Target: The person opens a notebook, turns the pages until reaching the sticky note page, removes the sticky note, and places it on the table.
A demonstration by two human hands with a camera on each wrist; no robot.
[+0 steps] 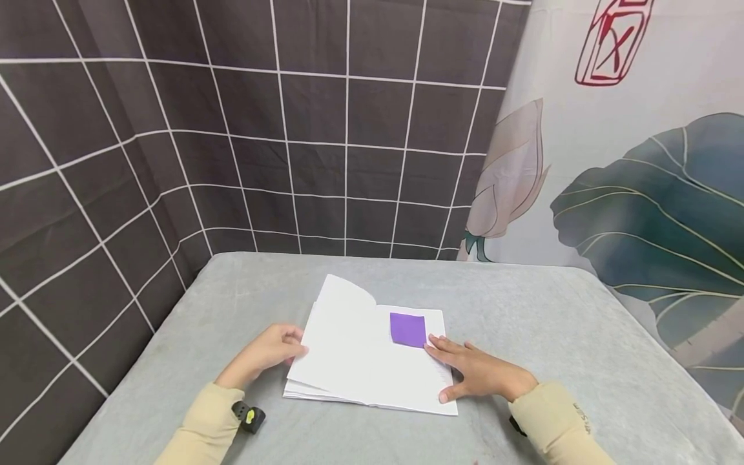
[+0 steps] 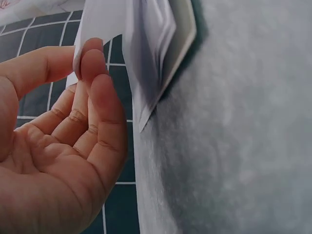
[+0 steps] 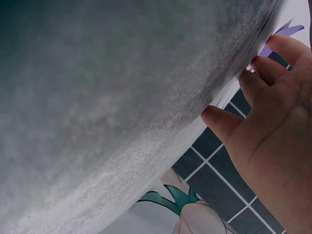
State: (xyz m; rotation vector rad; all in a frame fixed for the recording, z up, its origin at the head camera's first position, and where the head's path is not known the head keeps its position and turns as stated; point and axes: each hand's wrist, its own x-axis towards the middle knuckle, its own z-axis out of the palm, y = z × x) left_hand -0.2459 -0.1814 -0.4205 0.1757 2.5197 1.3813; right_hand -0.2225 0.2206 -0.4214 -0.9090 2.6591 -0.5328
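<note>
An open notebook with white pages lies on the table, and a purple sticky note is on its right page. At the left edge, my left hand pinches a lifted page between thumb and fingers; the left wrist view shows that page between the fingertips, with more pages fanned beside it. My right hand rests with spread fingers on the right page's outer edge, its fingertips close to the sticky note. In the right wrist view, a corner of the purple note rises beyond the fingers.
The table has a grey cloth cover. Behind it hangs a dark curtain with a white grid, and at the right a pale curtain printed with leaves and a flower bud. A black strap is on the left wrist.
</note>
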